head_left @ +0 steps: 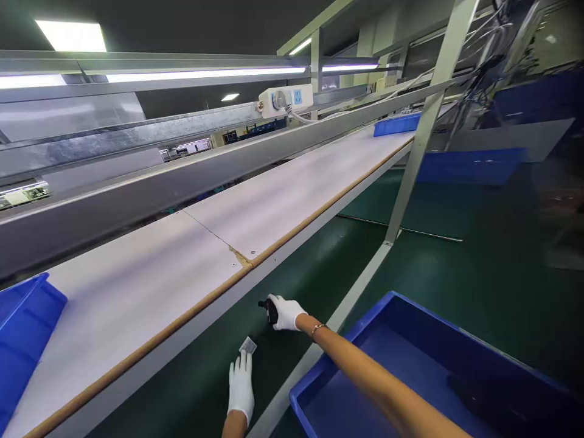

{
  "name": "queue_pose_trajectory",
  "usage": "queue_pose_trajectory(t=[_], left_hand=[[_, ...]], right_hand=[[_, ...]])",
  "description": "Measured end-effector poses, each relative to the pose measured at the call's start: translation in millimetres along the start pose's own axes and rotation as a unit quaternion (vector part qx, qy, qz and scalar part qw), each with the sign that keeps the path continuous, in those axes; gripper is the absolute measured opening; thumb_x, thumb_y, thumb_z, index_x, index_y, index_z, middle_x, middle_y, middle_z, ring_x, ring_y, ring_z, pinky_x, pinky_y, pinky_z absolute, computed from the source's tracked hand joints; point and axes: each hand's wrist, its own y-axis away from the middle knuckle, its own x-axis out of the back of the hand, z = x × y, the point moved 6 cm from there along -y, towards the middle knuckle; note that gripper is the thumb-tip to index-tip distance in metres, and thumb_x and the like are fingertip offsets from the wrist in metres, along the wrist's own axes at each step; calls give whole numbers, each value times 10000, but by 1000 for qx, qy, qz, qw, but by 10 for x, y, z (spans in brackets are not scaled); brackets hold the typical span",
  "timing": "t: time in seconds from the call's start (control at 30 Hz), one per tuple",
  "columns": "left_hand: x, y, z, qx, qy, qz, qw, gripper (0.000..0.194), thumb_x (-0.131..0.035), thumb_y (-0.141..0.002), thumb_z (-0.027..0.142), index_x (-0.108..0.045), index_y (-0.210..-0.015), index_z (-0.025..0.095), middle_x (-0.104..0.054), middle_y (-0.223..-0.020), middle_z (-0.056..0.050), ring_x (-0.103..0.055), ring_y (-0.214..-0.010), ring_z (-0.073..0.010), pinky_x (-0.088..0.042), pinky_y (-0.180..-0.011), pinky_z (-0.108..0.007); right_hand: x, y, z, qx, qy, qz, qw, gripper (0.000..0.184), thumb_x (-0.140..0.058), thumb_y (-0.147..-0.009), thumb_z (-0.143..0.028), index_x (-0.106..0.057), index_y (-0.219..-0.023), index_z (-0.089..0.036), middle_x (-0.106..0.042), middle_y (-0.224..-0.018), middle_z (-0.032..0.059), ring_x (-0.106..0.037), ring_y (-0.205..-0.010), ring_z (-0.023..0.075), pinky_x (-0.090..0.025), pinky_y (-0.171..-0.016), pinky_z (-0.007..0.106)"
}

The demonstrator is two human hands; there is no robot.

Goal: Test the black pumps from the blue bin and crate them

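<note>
My left hand [241,386], in a white glove, is low in the middle of the view with its fingers stretched forward. At its fingertips is a small pale square card [248,345] with grey marking, too small to read; it appears pinched there. My right hand [286,313], also gloved in white, reaches in from the lower right. Its fingers are wrapped round a small black handheld device [272,311] with a short stub pointing left. The glove hides part of the device, so its exact kind cannot be made out. Both hands are beside the bench's front edge, above the green floor.
A long white bench [150,298] with a brown edge runs diagonally, chipped at a seam. A blue bin [27,334] stands on its left end, a blue tray [396,125] at its far end. A large blue tub [392,359] is lower right, near a metal leg [422,134].
</note>
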Motion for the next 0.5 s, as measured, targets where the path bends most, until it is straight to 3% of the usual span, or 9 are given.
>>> queue_pose_trajectory(t=[0.07, 0.13, 0.2, 0.27, 0.33, 0.4, 0.5], left_hand=[[-67, 247, -104, 27, 51, 6, 998, 446, -680, -767, 300, -661, -1211, 276, -542, -1451, -127, -349, -1458, -420, -226, -1201, -621], [-145, 478, -106, 50, 122, -4, 991, 460, -678, -834, 372, -613, -1278, 270, -531, -1459, -117, -423, -1410, -385, -345, -1145, -614], [-290, 650, 7, 70, 199, -34, 977, 428, -655, -897, 417, -589, -1299, 286, -548, -1430, -93, -515, -1322, -313, -465, -1066, -532], [-547, 773, 219, 93, 269, -81, 955, 354, -651, -917, 412, -607, -1257, 327, -580, -1379, -67, -566, -1249, -262, -532, -980, -438], [-934, 897, 500, 122, 330, -140, 926, 299, -638, -931, 397, -626, -1220, 324, -603, -1345, -68, -594, -1201, -245, -548, -946, -412], [-1428, 1067, 814, 157, 377, -202, 890, 328, -614, -946, 398, -619, -1239, 252, -617, -1330, -89, -617, -1161, -245, -542, -962, -449], [-2268, 1390, 1274, 228, 416, -286, 833, 365, -669, -901, 378, -647, -1202, 174, -686, -1212, -118, -668, -1102, -270, -550, -927, -448]], right_hand=[[-300, -174, -138, 21, 16, -24, 999, 435, -641, -970, -337, -542, -1363, -180, -595, -1334, 110, -652, -1089, 244, -572, -914, 459], [-496, -252, -253, 36, 25, -46, 998, 420, -639, -971, -338, -554, -1350, -176, -596, -1336, 110, -647, -1103, 247, -566, -925, 465], [-580, -234, -346, 41, 26, -62, 997, 386, -638, -972, -341, -582, -1312, -166, -615, -1307, 105, -647, -1106, 247, -559, -937, 471], [-530, -117, -398, 40, 17, -67, 997, 354, -643, -969, -343, -609, -1269, -158, -635, -1274, 99, -647, -1106, 245, -549, -950, 478], [-330, 105, -351, 32, -6, -54, 998, 344, -652, -962, -352, -625, -1243, -154, -646, -1255, 95, -648, -1104, 243, -542, -959, 481], [23, 467, -130, 9, -36, -16, 999, 355, -650, -962, -371, -627, -1246, -160, -651, -1251, 93, -647, -1106, 244, -533, -970, 486], [726, 1409, 580, -75, -77, 91, 990, 344, -613, -985, -378, -625, -1263, -177, -640, -1286, 93, -626, -1157, 249, -503, -1015, 501]])
